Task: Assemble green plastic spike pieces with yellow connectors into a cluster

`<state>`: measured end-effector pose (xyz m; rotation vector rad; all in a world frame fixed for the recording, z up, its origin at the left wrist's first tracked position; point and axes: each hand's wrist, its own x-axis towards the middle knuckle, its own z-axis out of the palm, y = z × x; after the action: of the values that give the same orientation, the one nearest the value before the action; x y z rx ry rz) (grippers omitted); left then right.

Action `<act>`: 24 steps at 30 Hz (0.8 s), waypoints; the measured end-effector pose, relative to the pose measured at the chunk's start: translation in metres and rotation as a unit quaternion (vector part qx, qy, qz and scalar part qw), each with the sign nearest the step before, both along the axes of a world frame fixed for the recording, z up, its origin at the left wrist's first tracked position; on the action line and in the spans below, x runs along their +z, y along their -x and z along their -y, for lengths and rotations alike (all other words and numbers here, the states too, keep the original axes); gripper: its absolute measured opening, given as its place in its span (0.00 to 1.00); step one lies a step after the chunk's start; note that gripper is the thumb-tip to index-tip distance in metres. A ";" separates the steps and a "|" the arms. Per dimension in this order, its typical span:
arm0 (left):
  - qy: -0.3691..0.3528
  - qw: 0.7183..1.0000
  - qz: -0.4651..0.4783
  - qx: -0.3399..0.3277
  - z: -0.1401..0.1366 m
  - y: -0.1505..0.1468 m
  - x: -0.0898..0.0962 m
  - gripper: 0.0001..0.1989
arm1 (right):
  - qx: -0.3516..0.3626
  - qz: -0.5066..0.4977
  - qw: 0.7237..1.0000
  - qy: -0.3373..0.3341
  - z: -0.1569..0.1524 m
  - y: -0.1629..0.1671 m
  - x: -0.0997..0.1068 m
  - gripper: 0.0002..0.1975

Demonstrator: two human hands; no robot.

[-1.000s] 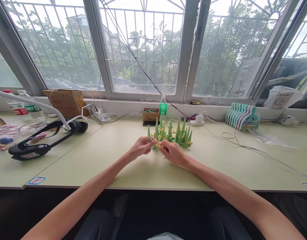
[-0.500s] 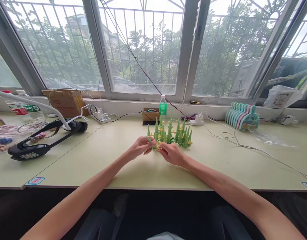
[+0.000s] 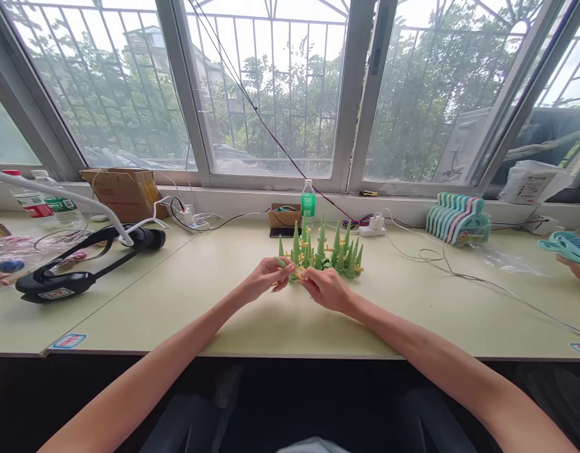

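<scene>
My left hand (image 3: 265, 278) is closed around a green cone-shaped watering spike (image 3: 280, 261), its tip pointing up and to the left. Beside it, my right hand (image 3: 328, 290) pinches the small yellow piece (image 3: 299, 274) at the spike's other end. The fingers cover most of the joint between the two parts. Just beyond my hands, several similar green spikes (image 3: 321, 242) stand close together on the table (image 3: 177, 302), some with yellow valve-like pieces at the sides.
Behind the spikes are a green-labelled bottle (image 3: 308, 202) and a small cardboard box (image 3: 284, 218). A black headset (image 3: 58, 277) lies left. Light-blue and pink hangers (image 3: 457, 219) stand right, near a white cable (image 3: 488, 286). At the right edge, another person's hand (image 3: 577, 268) holds light-blue hangers (image 3: 566, 246).
Another person's hand with light-blue hangers has come into view at the right edge. My own hands have barely moved and keep their hold on the spike and its yellow piece.
</scene>
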<state>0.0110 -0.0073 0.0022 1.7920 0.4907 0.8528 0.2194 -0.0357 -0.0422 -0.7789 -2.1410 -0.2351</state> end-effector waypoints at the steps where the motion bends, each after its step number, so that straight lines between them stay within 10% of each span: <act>1: 0.002 1.000 0.000 0.002 0.000 0.000 0.000 0.19 | -0.003 -0.001 1.000 -0.001 0.000 0.000 0.000 0.14; 24: 0.023 0.999 -0.020 0.037 0.000 -0.006 -0.004 0.18 | -0.023 -0.005 0.999 -0.038 -0.003 0.000 -0.003 0.17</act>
<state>0.0169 -0.0074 -0.0022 1.7597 0.6015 0.8515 0.2192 -0.0328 -0.0451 -0.7830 -2.0939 -0.3337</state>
